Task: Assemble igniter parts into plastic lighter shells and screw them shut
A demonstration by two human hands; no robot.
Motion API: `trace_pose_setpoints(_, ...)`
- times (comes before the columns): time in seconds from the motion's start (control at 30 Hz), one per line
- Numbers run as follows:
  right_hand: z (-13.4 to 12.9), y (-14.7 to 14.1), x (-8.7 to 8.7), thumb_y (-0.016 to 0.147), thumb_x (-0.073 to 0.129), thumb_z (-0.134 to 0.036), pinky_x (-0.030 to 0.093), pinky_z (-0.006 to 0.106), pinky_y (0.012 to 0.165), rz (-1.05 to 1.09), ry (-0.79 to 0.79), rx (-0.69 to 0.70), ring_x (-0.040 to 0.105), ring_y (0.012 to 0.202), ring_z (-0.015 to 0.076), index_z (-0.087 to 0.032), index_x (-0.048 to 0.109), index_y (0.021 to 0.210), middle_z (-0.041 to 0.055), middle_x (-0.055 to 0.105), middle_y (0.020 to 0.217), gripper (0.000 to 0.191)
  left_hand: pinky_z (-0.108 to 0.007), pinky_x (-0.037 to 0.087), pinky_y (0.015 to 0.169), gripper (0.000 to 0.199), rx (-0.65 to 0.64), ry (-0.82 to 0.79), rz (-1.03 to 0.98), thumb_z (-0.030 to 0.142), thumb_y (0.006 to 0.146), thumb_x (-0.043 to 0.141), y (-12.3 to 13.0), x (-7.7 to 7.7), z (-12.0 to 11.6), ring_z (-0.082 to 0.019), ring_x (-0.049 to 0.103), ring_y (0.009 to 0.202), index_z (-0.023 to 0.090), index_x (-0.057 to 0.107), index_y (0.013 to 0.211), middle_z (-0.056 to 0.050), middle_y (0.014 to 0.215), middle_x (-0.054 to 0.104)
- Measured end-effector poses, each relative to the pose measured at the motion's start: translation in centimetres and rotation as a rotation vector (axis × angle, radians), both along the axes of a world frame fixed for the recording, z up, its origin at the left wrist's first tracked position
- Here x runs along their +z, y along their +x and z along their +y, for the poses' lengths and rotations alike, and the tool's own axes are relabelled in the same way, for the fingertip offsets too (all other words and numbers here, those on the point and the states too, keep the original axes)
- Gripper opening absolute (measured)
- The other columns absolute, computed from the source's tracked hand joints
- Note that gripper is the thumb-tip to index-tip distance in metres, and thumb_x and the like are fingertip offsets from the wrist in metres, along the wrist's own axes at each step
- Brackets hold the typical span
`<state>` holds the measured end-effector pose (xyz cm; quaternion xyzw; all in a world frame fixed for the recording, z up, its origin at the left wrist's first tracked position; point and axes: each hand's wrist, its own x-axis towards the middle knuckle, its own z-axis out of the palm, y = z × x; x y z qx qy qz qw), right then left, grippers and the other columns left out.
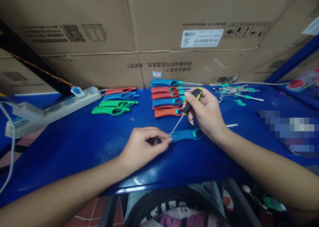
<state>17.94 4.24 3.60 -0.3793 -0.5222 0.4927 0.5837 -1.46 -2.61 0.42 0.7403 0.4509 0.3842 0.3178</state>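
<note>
A blue gas lighter [185,136] with a teal trigger lies flat on the table, its metal tube pointing right. At its left end my left hand [144,149] is closed, thumb and forefinger pinched at the handle end beside the screwdriver's tip. Whether a screw sits between those fingertips is hidden. My right hand [208,112] grips a black and yellow screwdriver [191,102], tilted with its shaft running down left to the lighter's end. Part of the lighter's neck passes behind my right wrist.
Behind are stacked red and blue lighters [165,102], green, blue and red lighter shells [112,110], and loose wires with metal tubes [239,93]. A power strip [57,109] lies at left. A cardboard box [159,31] walls the back. Small metal bits [132,119] lie mid-table.
</note>
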Motion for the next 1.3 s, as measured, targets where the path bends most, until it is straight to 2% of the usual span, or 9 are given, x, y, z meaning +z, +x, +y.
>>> trace_pose_setpoints(0.4,-0.7,0.0,0.5,0.079,0.079,-0.048,0.033,0.022,0.03,-0.062,0.047,0.093,0.045,0.036,0.0074,-0.026,0.058,0.094,-0.0051,0.061,0.066,0.034,-0.021,0.045,0.053,0.011,-0.064,-0.035,0.045,0.024,0.086,0.072,0.0,-0.2,0.1,-0.011,0.06,0.055,0.019,0.079,0.079,0.0,0.069,0.074)
trace_pose_setpoints(0.57,-2.5,0.0,0.5,0.078,0.082,-0.033,0.051,0.026,0.05,-0.172,0.185,0.148,0.057,0.056,0.0128,-0.028,0.065,0.105,-0.0012,0.063,0.077,0.032,-0.022,0.046,0.056,0.013,-0.154,-0.058,0.131,0.025,0.089,0.07,0.1,-0.6,0.0,-0.012,0.064,0.06,0.021,0.078,0.079,0.001,0.071,0.074)
trace_pose_setpoints(0.63,-3.0,0.3,0.1,0.077,0.083,-0.027,0.055,0.03,0.059,-0.241,0.265,0.175,0.061,0.064,0.0153,-0.03,0.065,0.115,0.0,0.066,0.084,0.042,-0.022,0.047,0.059,0.014,-0.185,-0.051,0.167,0.025,0.091,0.069,0.0,-0.8,0.0,-0.012,0.067,0.063,0.021,0.077,0.081,0.001,0.075,0.075)
trace_pose_setpoints(0.73,-3.3,0.6,-0.5,0.07,0.088,-0.024,0.058,0.034,0.063,-0.262,0.37,0.192,0.065,0.07,0.0188,-0.033,0.063,0.124,0.0024,0.069,0.099,0.061,-0.024,0.049,0.065,0.014,-0.243,0.064,0.26,0.025,0.095,0.064,-0.3,-1.0,0.0,-0.015,0.07,0.072,0.021,0.075,0.087,0.0,0.083,0.076)
trace_pose_setpoints(0.8,-3.4,0.6,-0.7,0.067,0.09,-0.025,0.059,0.036,0.063,-0.241,0.409,0.213,0.067,0.073,0.0205,-0.034,0.066,0.12,0.0035,0.069,0.104,0.059,-0.026,0.051,0.07,0.014,-0.282,0.197,0.336,0.024,0.097,0.06,-0.4,-1.1,0.1,-0.017,0.071,0.08,0.021,0.073,0.093,-0.001,0.088,0.076)
trace_pose_setpoints(0.9,-3.3,0.7,-0.4,0.073,0.085,-0.026,0.059,0.035,0.061,-0.257,0.409,0.259,0.067,0.073,0.0199,-0.033,0.067,0.117,0.0035,0.069,0.103,0.048,-0.028,0.051,0.074,0.015,-0.302,0.315,0.408,0.025,0.101,0.055,-0.4,-1.1,0.1,-0.018,0.071,0.083,0.02,0.069,0.098,-0.003,0.091,0.075)
trace_pose_setpoints(1.03,-3.2,0.9,0.8,0.085,0.071,-0.025,0.056,0.031,0.058,-0.36,0.356,0.389,0.066,0.073,0.0187,-0.034,0.057,0.133,0.0022,0.068,0.095,0.051,-0.027,0.051,0.071,0.017,-0.31,0.338,0.422,0.027,0.102,0.052,-0.3,-1.0,0.3,-0.017,0.069,0.08,0.019,0.066,0.097,-0.003,0.089,0.073)
trace_pose_setpoints(1.13,-3.0,1.2,1.3,0.088,0.066,-0.023,0.057,0.03,0.061,-0.392,0.343,0.479,0.068,0.077,0.0187,-0.034,0.053,0.137,0.0015,0.067,0.093,0.052,-0.027,0.051,0.075,0.016,-0.339,0.325,0.401,0.025,0.103,0.051,-0.3,-1.1,0.4,-0.017,0.068,0.084,0.019,0.066,0.098,-0.003,0.091,0.073)
trace_pose_setpoints(1.3,-2.7,1.5,1.4,0.091,0.065,-0.022,0.059,0.029,0.069,-0.35,0.35,0.473,0.068,0.082,0.0164,-0.034,0.049,0.14,0.0009,0.065,0.095,0.053,-0.029,0.05,0.081,0.013,-0.342,0.231,0.311,0.027,0.102,0.053,-0.3,-1.2,0.7,-0.018,0.065,0.09,0.02,0.064,0.098,-0.002,0.095,0.072)
